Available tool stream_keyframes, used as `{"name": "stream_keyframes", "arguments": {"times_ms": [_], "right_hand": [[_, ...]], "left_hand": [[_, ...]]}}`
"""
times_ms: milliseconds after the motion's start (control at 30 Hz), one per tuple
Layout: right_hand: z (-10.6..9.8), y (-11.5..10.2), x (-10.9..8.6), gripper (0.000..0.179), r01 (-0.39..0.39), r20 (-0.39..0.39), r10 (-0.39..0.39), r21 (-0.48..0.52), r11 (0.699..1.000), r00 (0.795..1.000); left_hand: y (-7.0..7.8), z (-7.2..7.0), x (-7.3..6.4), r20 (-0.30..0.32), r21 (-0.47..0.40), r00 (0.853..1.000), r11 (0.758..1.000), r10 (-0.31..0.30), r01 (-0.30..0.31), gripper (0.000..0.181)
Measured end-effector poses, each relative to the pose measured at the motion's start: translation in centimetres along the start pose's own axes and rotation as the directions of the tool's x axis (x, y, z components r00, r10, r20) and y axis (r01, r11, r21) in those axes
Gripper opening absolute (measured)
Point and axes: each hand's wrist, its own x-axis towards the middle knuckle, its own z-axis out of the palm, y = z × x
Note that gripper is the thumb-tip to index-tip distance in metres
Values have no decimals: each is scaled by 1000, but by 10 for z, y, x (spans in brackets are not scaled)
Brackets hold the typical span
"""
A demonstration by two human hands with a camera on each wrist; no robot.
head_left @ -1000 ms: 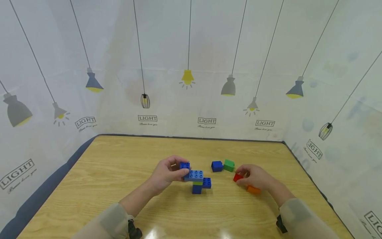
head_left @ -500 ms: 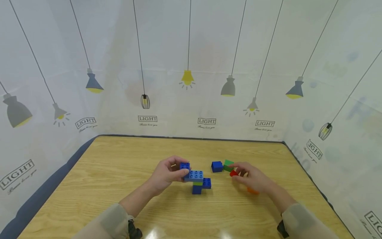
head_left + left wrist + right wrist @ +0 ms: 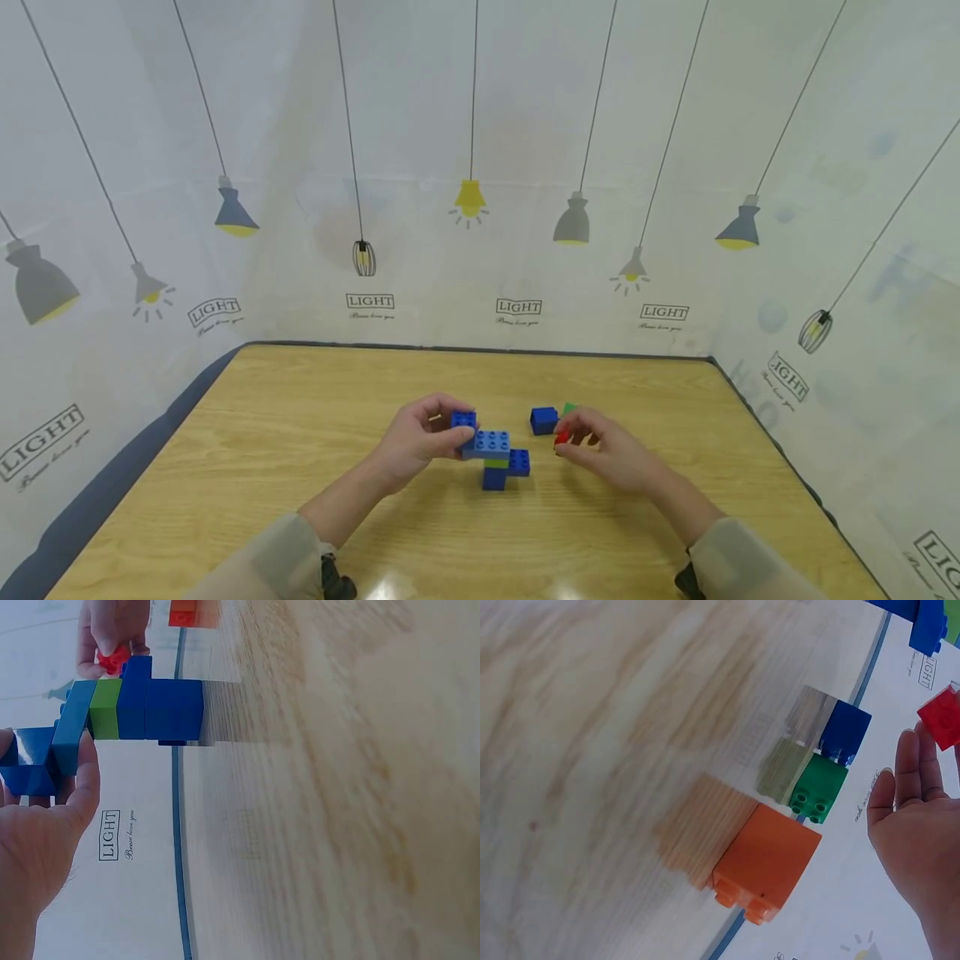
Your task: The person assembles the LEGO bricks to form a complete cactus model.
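Note:
My left hand [image 3: 412, 435] grips a stack of toy building bricks by the dark blue brick [image 3: 463, 421] at its upper left. Under that sits a lighter blue brick [image 3: 492, 442], then a lime green brick [image 3: 106, 709]. Lower down, one dark blue brick [image 3: 519, 462] juts to the right, and another blue brick [image 3: 494, 478] forms the foot, standing on the table. My right hand [image 3: 611, 450] pinches a red brick [image 3: 943, 718] between thumb and fingers. It is held up off the table, just right of the stack.
A loose blue brick [image 3: 543, 421] and a green brick [image 3: 819, 787] lie side by side behind the right hand. An orange brick [image 3: 769, 855] lies nearer, hidden by that hand in the head view. A lamp-print curtain [image 3: 420, 208] surrounds the wooden table [image 3: 315, 383].
My right hand has lifted the red brick from beside the orange one and carried it left toward the stack. The left hand keeps its grip and stays in place.

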Motion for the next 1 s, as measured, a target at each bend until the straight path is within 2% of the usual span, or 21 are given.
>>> {"name": "stream_keyframes", "arguments": {"times_ms": [267,500,733,1000], "right_hand": [[10,-10,3,20,35,-21,-34,43,998,999],[19,-11,5,37,107,-24,-107,5,994,994],[29,-15,8,38,75,31,-76,25,997,997],[35,-14,8,35,84,54,-90,92,992,995]], "left_hand": [[0,0,1,-3,-3,1000,1000,2,-2,38],[0,0,-1,2,-14,1000,1000,4,-4,38],[-1,0,-2,-5,-14,1000,1000,3,-3,38],[-1,1,-1,-5,-17,1000,1000,10,-10,38]]}}
